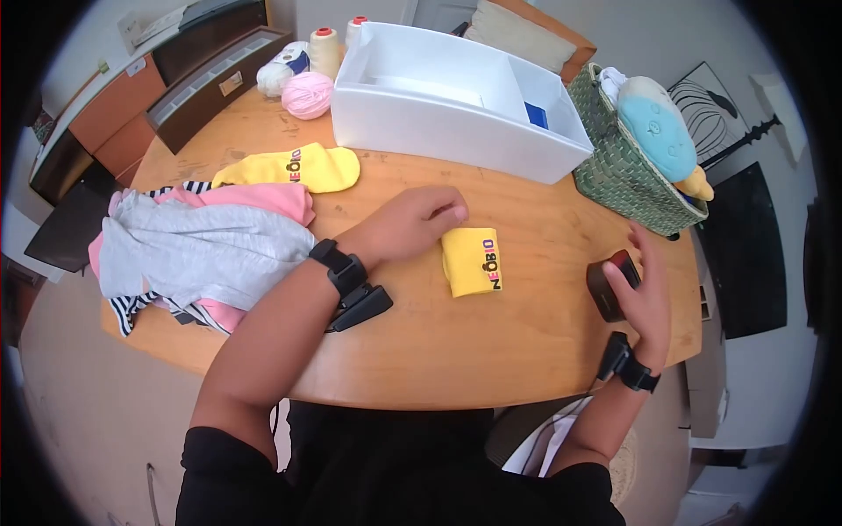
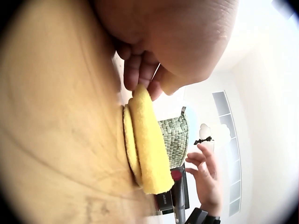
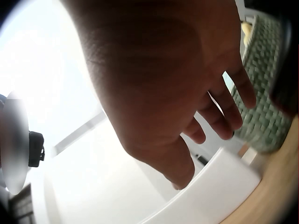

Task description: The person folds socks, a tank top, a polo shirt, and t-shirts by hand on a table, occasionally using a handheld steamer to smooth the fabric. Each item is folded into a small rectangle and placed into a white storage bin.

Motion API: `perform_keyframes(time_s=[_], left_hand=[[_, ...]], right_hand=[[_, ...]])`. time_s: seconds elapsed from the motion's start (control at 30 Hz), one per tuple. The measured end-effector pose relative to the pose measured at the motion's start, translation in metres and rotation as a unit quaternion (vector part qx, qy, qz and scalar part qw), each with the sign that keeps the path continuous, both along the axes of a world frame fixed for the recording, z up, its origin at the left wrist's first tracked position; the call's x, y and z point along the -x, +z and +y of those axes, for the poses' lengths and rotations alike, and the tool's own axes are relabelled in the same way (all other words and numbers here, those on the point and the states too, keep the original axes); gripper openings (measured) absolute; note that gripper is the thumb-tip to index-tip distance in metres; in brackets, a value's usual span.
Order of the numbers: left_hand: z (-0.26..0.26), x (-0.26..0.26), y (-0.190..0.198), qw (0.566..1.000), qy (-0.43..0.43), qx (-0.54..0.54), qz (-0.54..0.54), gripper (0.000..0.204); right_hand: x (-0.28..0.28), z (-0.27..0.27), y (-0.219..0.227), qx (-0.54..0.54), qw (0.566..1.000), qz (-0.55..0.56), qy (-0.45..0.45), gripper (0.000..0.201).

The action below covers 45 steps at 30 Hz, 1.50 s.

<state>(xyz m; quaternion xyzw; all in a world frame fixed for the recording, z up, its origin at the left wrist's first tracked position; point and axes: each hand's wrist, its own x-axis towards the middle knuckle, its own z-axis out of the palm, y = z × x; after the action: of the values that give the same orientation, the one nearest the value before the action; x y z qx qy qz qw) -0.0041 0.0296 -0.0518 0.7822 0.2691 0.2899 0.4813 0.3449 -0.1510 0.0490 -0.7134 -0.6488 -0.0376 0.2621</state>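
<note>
A folded yellow sock (image 1: pixel 474 262) with NEOBIO lettering lies on the wooden table in front of the person. Just beyond its far edge is the left hand (image 1: pixel 409 223), fingers loosely bent, fingertips close to the sock. In the left wrist view those fingertips overlap the upper end of the folded yellow sock (image 2: pixel 148 144). The right hand (image 1: pixel 650 296) hovers beside a small dark box (image 1: pixel 605 294) at the table's right side. Its fingers are spread and straight, with nothing gripped, as the right wrist view of the right hand (image 3: pixel 163 88) shows.
Left on the table is a clothes pile (image 1: pixel 193 237), with another yellow sock (image 1: pixel 329 168) behind it. A divided white bin (image 1: pixel 456 145) stands at the back. Beside it are pink yarn (image 1: pixel 308 95), thread cones (image 1: pixel 324 54) and a green woven basket (image 1: pixel 605 162) of toys.
</note>
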Motion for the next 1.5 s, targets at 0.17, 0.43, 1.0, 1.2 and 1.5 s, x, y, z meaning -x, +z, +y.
perform_keyframes(time_s=[0.17,0.43,1.0,1.2,1.5], left_hand=[[0.005,0.001,-0.004,0.999,-0.017,0.037,-0.034,0.039],[0.008,-0.003,-0.012,0.98,0.004,0.13,-0.148,0.048],[0.008,-0.007,-0.014,0.95,0.034,0.202,-0.234,0.06],[0.012,-0.006,-0.017,0.998,0.021,-0.047,-0.031,0.044],[-0.009,-0.004,-0.011,0.963,-0.01,-0.233,0.136,0.042]], right_hand=[[-0.045,-0.04,-0.027,0.082,0.995,-0.005,-0.054,0.075],[0.036,-0.009,-0.01,0.001,0.995,0.074,0.07,0.071],[0.154,0.043,0.008,0.117,0.955,-0.062,0.264,0.074],[0.15,0.032,0.004,0.104,0.948,-0.093,0.287,0.072],[0.056,-0.001,-0.001,0.073,0.993,-0.018,0.095,0.078]])
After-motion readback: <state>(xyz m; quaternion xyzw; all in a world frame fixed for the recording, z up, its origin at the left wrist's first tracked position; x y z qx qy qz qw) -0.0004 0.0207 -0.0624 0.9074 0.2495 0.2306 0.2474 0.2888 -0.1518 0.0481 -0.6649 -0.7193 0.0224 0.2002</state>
